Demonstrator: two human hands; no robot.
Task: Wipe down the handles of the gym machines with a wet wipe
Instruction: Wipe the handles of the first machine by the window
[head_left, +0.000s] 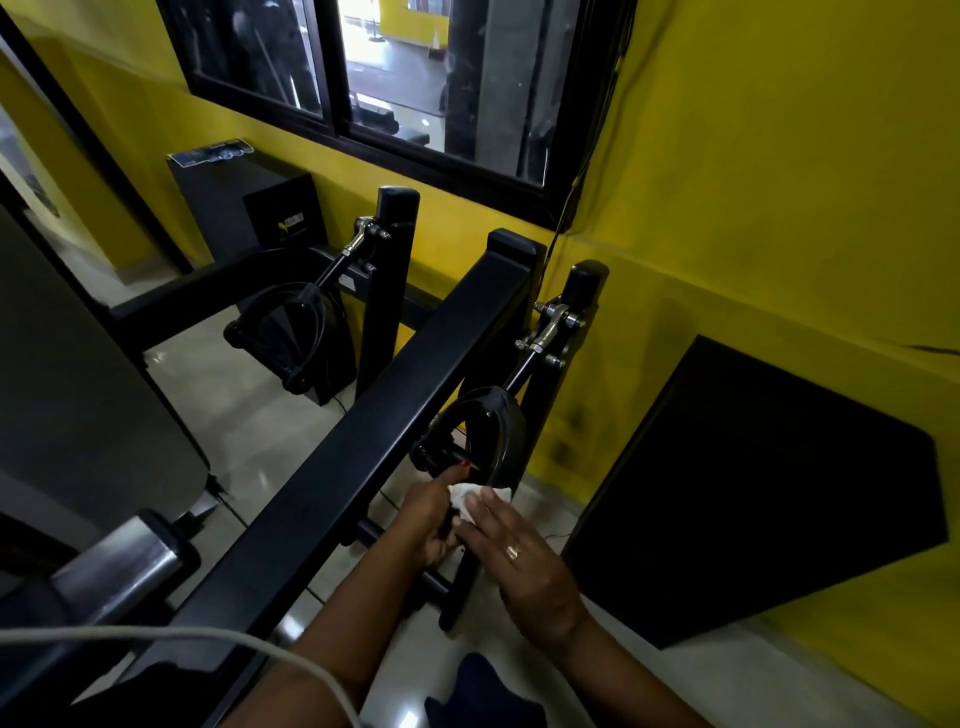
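Half the right handle (500, 422) hides behind the beam (363, 441). Just below, right grip (519, 556) lies flat on the wet wipe (466, 494); left grip (428, 515) curls, its hold impossible to tell.

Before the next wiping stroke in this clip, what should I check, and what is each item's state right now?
1. Wet wipe in hand: ok. The left hand grips it and the right hand rests straight fingers on it.
2. Wipe touching the near handle: cannot tell. It sits at the handle's lower edge.
3. Near handle within reach: ok. It hangs just above both hands.
4. Far handle already wiped: cannot tell.
5. Wipe still wet: cannot tell.
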